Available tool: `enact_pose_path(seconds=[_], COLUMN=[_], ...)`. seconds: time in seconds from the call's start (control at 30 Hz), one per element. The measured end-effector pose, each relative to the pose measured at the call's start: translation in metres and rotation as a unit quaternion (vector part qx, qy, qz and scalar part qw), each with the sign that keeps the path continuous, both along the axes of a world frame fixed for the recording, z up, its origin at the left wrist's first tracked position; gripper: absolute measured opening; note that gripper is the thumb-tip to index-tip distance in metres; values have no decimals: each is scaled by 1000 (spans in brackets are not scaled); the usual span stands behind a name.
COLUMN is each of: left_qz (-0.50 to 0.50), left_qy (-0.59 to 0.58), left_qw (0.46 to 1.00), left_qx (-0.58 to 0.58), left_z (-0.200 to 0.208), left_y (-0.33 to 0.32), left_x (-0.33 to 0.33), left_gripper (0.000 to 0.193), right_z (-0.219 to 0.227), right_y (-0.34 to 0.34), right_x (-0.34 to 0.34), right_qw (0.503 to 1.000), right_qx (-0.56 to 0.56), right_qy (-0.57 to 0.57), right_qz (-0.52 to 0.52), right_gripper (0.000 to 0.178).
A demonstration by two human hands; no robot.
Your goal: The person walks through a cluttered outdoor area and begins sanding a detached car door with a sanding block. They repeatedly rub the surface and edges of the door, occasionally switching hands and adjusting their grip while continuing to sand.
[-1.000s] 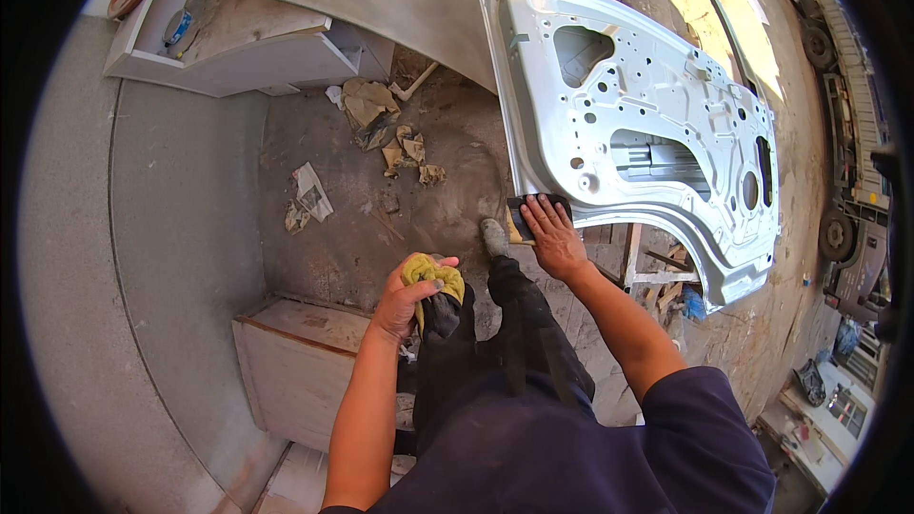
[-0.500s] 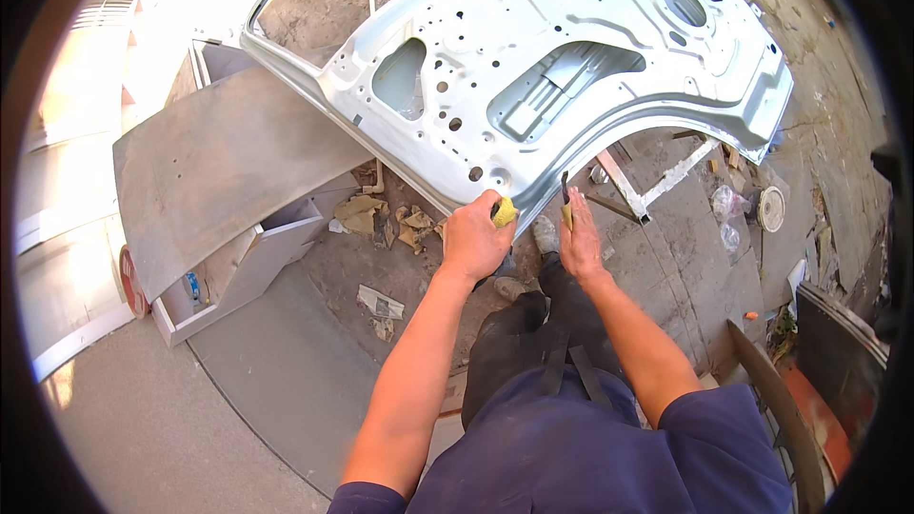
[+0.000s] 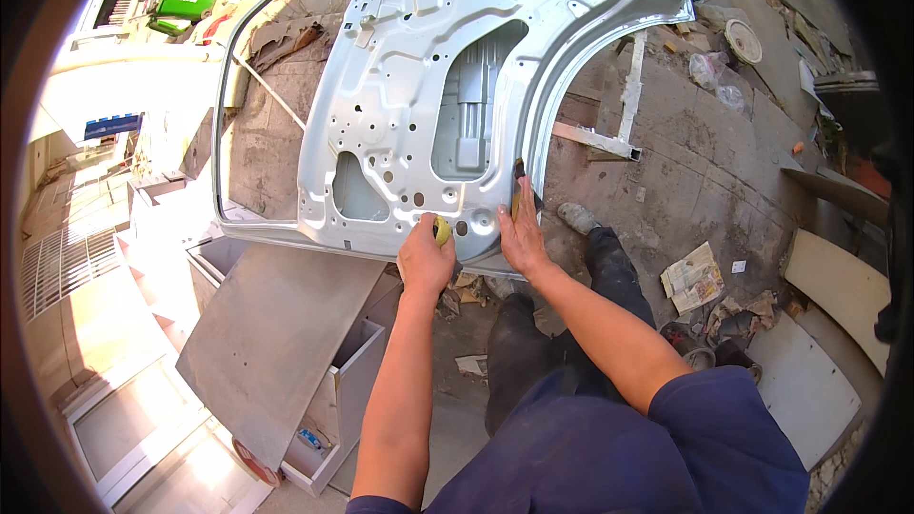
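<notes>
A silver-white car door panel (image 3: 381,148), inner side up with many holes and cutouts, stretches before me. At its near edge my left hand (image 3: 426,262) is closed around a small rounded yellow piece (image 3: 442,230), mostly hidden by the fingers; its kind is unclear. My right hand (image 3: 524,233) is by the panel's near right corner, fingers stretched forward. A slim dark-tipped tool with a yellowish part (image 3: 519,171) lies along them, held against the hand. Its kind I cannot make out.
A brown-grey flat board (image 3: 276,333) rests across a pale drawer unit (image 3: 347,390) at my left. A metal frame leg (image 3: 609,141) juts out right of the panel. Newspaper (image 3: 693,278), plastic bags (image 3: 709,71) and curved boards (image 3: 804,390) lie on the right.
The view has swung, so the panel now appears turned and further left. Both hands have shifted left in the picture, with the same things in them; the right one is now over the panel's corner.
</notes>
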State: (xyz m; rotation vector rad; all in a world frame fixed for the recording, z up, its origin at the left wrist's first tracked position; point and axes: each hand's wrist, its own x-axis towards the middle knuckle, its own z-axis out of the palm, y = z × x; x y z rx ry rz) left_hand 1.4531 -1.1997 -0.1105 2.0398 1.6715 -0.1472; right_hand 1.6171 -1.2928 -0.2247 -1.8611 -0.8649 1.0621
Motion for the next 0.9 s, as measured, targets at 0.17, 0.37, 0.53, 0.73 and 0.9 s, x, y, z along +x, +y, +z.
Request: enact_pose_path(seconds=[0.17,0.37,0.53,0.73,0.9], left_qz=[-173,-228,-229,-217,-220], left_qy=[5,-5,8,7,17], left_qw=[983,973,971,973,972], left_qx=[57,-14,-67,-72,-84], left_z=[-12,-20,-33,-33,-33], left_y=[23,48,67,75,76], left_x=[-56,-60,-47,-52,-41], left_gripper=[78,82,87,94,95], right_z=[7,-6,-28,-5,-27], right_y=[-82,-41,30,-16,2], right_x=[-136,-152,-44,-163,-108], right_qw=[998,979,962,945,951], right_qx=[32,71,89,109,96], right_qy=[60,-37,-81,-14,-64], right_qz=[-19,-185,-245,-308,-288], right_gripper=[85,80,67,71,72])
